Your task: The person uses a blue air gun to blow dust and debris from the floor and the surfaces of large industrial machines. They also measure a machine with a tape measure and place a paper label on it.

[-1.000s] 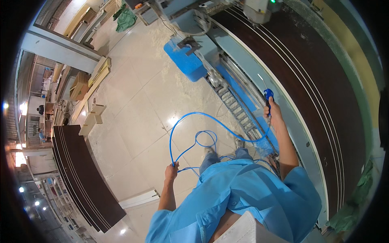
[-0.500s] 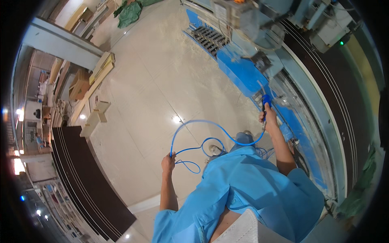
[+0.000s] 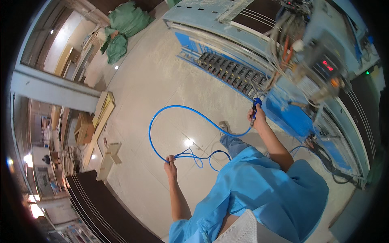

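My right hand (image 3: 256,117) is closed round a blue air blow gun (image 3: 258,102), held beside the machine with its nozzle pointing away from me. From the gun's lower end a thin blue air hose (image 3: 189,107) sweeps in a wide loop over to the left. There my left hand (image 3: 170,162) grips the hose between closed fingers. More hose trails from that hand in small coils toward my legs. One of my shoes (image 3: 223,127) shows below the loop, stepping forward.
A large blue-grey machine (image 3: 219,20) runs along the right, with a row of black chain-like pads (image 3: 231,71), a blue trough (image 3: 287,109) and hanging cables. Dark panels (image 3: 101,206) lie at lower left. Wood offcuts (image 3: 108,160), a cardboard box (image 3: 84,128) and green sacks (image 3: 127,20) stand beyond.
I have walked forward along the machine; more of its pad row and a lit red display now show. Both hands keep their hold, and the hose loop has widened to the left.
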A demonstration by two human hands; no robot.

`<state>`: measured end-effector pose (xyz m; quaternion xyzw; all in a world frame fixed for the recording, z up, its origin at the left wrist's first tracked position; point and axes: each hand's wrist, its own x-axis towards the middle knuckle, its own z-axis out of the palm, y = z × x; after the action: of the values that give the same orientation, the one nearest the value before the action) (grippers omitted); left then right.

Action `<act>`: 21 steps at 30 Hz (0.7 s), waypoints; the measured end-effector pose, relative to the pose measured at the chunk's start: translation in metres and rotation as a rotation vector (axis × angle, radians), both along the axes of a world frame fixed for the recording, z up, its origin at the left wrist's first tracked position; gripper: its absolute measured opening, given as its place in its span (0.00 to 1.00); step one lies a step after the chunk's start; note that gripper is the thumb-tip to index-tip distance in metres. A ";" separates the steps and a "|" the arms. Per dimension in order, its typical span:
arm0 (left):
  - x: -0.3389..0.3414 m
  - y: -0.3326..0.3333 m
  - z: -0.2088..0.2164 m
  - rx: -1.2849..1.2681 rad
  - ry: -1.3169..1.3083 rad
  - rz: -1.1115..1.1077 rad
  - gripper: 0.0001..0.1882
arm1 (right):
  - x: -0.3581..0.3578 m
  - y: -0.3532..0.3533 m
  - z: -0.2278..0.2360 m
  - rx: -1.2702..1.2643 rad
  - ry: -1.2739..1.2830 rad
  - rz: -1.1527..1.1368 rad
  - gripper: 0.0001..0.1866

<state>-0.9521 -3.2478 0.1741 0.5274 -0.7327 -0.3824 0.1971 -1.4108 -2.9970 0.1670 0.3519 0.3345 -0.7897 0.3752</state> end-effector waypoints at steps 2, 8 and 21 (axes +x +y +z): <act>-0.014 -0.026 -0.005 -0.012 -0.054 -0.008 0.25 | -0.041 -0.035 -0.005 -0.053 0.051 -0.156 0.22; -0.065 -0.102 -0.017 0.031 -0.135 -0.071 0.23 | -0.167 -0.105 0.025 0.081 0.218 -0.352 0.20; -0.276 -0.266 -0.058 0.046 -0.254 -0.703 0.16 | -0.304 0.027 0.054 0.567 0.194 -0.973 0.28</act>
<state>-1.2279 -3.5142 0.1164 0.2911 -0.8788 -0.3747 -0.0504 -1.7149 -2.9703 0.2214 0.4781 0.3657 -0.7796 -0.1731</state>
